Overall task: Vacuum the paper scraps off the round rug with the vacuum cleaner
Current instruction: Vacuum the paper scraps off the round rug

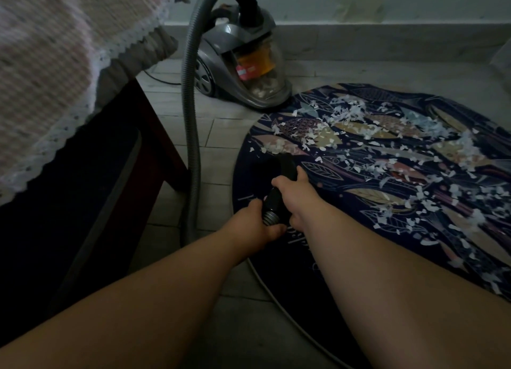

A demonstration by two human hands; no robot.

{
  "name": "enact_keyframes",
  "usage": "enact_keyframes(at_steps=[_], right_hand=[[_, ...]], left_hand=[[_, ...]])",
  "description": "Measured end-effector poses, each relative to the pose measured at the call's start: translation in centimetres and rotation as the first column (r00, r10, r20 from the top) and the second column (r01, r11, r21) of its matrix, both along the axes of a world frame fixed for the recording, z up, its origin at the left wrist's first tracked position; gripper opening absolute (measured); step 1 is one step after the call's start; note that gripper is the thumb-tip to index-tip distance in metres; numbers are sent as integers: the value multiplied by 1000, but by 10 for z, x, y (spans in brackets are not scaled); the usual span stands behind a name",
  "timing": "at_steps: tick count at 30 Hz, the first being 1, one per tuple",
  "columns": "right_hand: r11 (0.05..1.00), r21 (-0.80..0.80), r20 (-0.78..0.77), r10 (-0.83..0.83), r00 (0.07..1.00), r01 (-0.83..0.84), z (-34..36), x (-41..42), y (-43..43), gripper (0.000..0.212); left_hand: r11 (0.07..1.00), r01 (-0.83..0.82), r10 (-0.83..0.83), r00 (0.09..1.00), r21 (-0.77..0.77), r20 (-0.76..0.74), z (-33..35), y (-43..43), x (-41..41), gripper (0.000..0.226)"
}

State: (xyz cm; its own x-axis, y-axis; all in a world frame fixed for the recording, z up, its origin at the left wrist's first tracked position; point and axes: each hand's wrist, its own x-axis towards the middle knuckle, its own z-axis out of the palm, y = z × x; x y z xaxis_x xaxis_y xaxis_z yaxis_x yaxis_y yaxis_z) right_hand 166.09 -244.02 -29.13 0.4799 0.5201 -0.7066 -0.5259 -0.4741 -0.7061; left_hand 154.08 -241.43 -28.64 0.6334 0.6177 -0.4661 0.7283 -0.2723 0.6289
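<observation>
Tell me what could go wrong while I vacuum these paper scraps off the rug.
The hose runs close past the table leg; reaching for the far scraps could snag it or tug the vacuum cleaner, which sits at the edge of the rug. The black nozzle, gripped by the right hand with the left hand behind, may suck up the thin-looking rug.

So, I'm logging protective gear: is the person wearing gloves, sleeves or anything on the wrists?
No. The left hand and right hand are ungloved, and both arms are bare, with no sleeves in view. No watch, bracelet or ring shows, though the dim light could hide a small one.
</observation>
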Motion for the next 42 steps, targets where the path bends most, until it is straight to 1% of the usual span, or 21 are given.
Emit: enact_keyframes(at_steps=[3,6,12,16,19,25,29,37,42], right_hand=[[998,-1,10,-66,998,66,0,11,-7,82],[991,-52,42,-121,992,123,4,25,-18,85],[963,-116,134,-226,965,241,4,67,-53,81],[953,-125,165,-253,953,275,2,87,-70,78],[960,-106,168,-237,957,257,-3,95,-73,81],[970,-91,199,-205,958,226,-10,89,-56,76],[979,-97,176,-161,971,180,-9,82,-44,81],[992,-59,132,-102,986,111,-8,61,-19,83],[995,-75,101,-64,993,71,-7,45,2,96]], left_hand=[[999,50,-50,999,1,-4,1,-3,10,57],[993,117,-117,993,11,0,1,-9,29,52],[963,270,-270,962,3,-29,1,-30,74,54],[950,312,-312,950,-7,-28,-3,-42,96,56],[952,307,-307,951,-9,-33,-7,-44,102,53],[963,269,-269,962,2,-37,-9,-33,96,52],[971,238,-238,971,-2,-23,-8,-23,85,45],[992,125,-125,992,-8,1,-8,-5,59,46],[998,55,-55,998,-23,8,-8,5,48,48]])
